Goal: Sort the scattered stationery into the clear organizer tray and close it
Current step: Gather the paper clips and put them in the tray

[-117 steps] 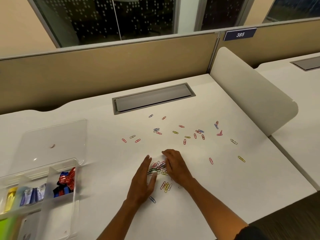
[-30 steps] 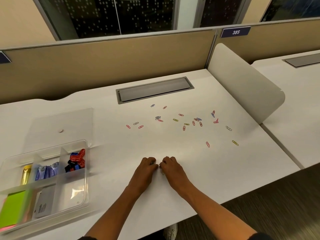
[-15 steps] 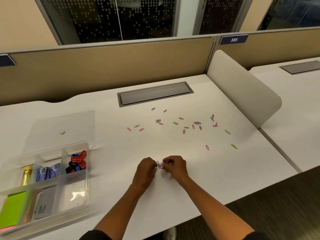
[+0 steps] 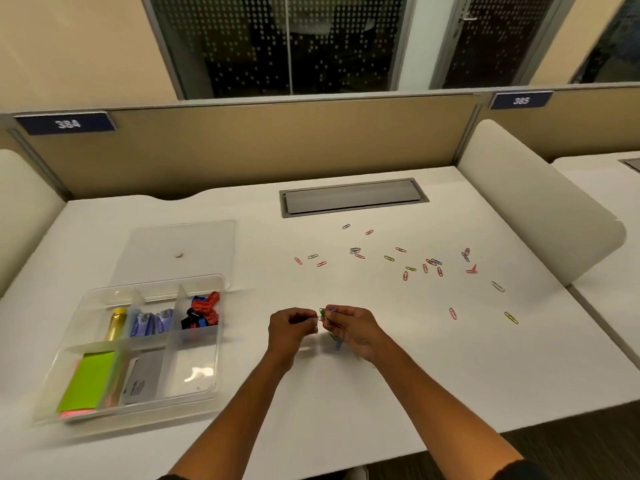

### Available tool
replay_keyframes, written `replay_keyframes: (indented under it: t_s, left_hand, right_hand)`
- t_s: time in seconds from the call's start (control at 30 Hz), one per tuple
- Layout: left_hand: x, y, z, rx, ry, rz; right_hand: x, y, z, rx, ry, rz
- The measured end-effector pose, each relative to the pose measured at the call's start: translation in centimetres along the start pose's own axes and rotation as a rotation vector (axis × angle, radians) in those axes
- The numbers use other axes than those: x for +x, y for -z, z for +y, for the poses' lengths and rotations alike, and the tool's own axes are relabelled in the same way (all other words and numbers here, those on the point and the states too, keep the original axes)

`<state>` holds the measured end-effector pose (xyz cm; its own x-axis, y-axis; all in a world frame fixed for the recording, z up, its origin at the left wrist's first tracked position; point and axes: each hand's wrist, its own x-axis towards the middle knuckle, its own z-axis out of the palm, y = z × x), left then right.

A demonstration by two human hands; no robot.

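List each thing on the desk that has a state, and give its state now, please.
organizer tray: open, partly filled.
lid: off, flat behind the tray.
loose paper clips: scattered on the desk.
gathered paper clips: held between both hands.
left hand: pinching clips.
right hand: gripping clips.

A single view comes from a camera worn on the person's head, looking forward and steeply down over a white desk (image 4: 398, 375). It sits close above the near edge, so both forearms rise from the bottom of the frame and the left hand (image 4: 289, 329) and right hand (image 4: 353, 329) meet near the middle. The wide lens bends the scene at its edges. The clear organizer tray (image 4: 104, 415) falls at the near left, scattered paper clips (image 4: 408, 268) at the far right, and a tan partition (image 4: 242, 147) with windows closes the far side. With only this one view, no overlap arises.
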<state>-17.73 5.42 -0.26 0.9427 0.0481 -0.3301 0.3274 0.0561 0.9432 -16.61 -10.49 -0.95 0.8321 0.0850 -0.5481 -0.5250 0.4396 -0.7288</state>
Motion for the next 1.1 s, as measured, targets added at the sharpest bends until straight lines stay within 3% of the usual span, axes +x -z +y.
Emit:
replay_keyframes:
  t_s: [0.33,0.53,0.67,0.87,1.1]
  left_hand:
    - [-2.1,11.2,2.8,-0.022,-0.092,0.278]
    - [-4.4,17.3,2.3,0.043,-0.103,0.44]
    - [-5.2,19.9,1.2,0.156,-0.101,0.485]
    - [-5.3,21.6,0.4,0.524,-0.135,0.506]
    - [-5.2,22.0,0.5,0.807,-0.19,0.412]
  right_hand:
    - [0.6,-12.2,3.1,-0.026,-0.073,-0.239]
    - [-0.4,-18.1,6.2,-0.261,-0.059,-0.367]
    - [-0.8,-20.5,8.0,-0.517,0.062,-0.353]
    - [-2.0,-22.8,9.3,-1.186,0.437,-0.345]
    - [-2.4,-22.9,9.3,-1.365,0.557,-0.426]
